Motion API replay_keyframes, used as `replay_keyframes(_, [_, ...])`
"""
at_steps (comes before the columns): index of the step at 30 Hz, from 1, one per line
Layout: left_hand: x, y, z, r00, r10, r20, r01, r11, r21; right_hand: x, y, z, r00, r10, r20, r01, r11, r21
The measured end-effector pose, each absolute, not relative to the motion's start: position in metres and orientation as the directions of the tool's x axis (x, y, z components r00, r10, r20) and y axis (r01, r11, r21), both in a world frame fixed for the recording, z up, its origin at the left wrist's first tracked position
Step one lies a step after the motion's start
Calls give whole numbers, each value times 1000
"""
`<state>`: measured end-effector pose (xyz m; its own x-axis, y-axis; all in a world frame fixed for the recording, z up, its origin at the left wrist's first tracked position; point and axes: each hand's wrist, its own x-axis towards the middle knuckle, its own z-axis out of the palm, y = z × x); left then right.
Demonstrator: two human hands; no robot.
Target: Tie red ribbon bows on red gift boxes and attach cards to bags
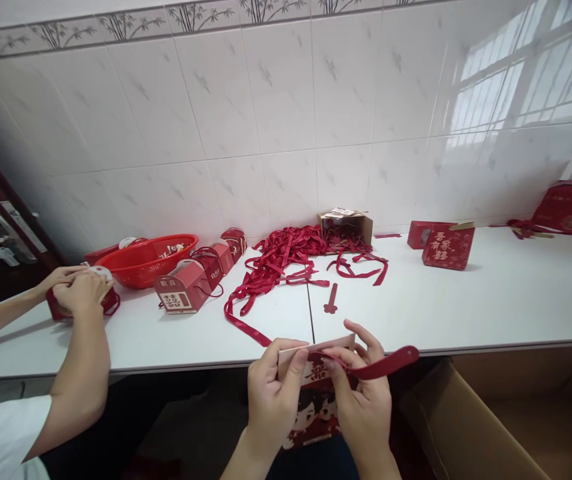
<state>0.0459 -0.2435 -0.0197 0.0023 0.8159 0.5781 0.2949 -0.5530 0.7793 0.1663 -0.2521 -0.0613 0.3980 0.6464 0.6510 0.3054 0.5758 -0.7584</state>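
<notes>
Just in front of the table edge, my left hand [275, 393] grips the upper left edge of a red gift box [313, 423] printed with a Chinese character and cartoon figures. Thumb in front and fingers behind, it pinches the pale top flap. My right hand [366, 407] is closed on a dark red strap [391, 364] at the top right of the box. The strap's rounded end, with a small hole, sticks out to the right. Whether its other end passes through the box is hidden by my fingers.
A pile of red ribbons [286, 257] spills from a small carton [362, 230]. A flower-ended red strip [333, 299] lies nearer. Finished-looking boxes [182, 293] and a red basket [139, 267] stand left, beside a co-worker's hands [79, 290]. A large cardboard box [471, 427] sits lower right.
</notes>
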Motion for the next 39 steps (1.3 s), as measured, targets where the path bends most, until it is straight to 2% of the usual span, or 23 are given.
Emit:
replay_keyframes(7, [46, -245, -18, 9, 811, 584, 269, -565, 780, 167, -253, -61, 380, 664, 644, 268, 588, -763])
replay_keyframes(17, [46, -247, -22, 53, 836, 546, 222, -543, 810, 168, -253, -61, 366, 557, 746, 359, 655, -665])
replay_keyframes(25, [40, -245, -23, 125, 808, 575, 152, -589, 794, 173, -259, -60, 357, 590, 724, 316, 653, -688])
replay_keyframes(27, [33, -242, -21, 144, 748, 648, 160, -663, 731, 179, -265, -57, 381, 589, 713, 252, 676, -692])
replay_keyframes(30, [22, -242, -13, 259, 608, 750, 173, -794, 583, 187, -275, -49, 403, 619, 675, 19, 731, -682])
replay_keyframes(32, [18, -246, -4, 330, 563, 757, 187, -826, 532, 191, -281, -42, 336, 684, 648, -155, 718, -678])
replay_keyframes(34, [16, -254, 5, 351, 578, 736, 231, -816, 531, 191, -286, -36, 197, 732, 652, -271, 680, -682])
replay_keyframes(37, [17, -267, 15, 383, 596, 706, 284, -803, 524, 185, -291, -29, 8, 726, 688, -323, 653, -685])
replay_keyframes(39, [19, -274, 18, 414, 597, 687, 280, -802, 528, 180, -292, -26, -20, 737, 675, -282, 644, -712])
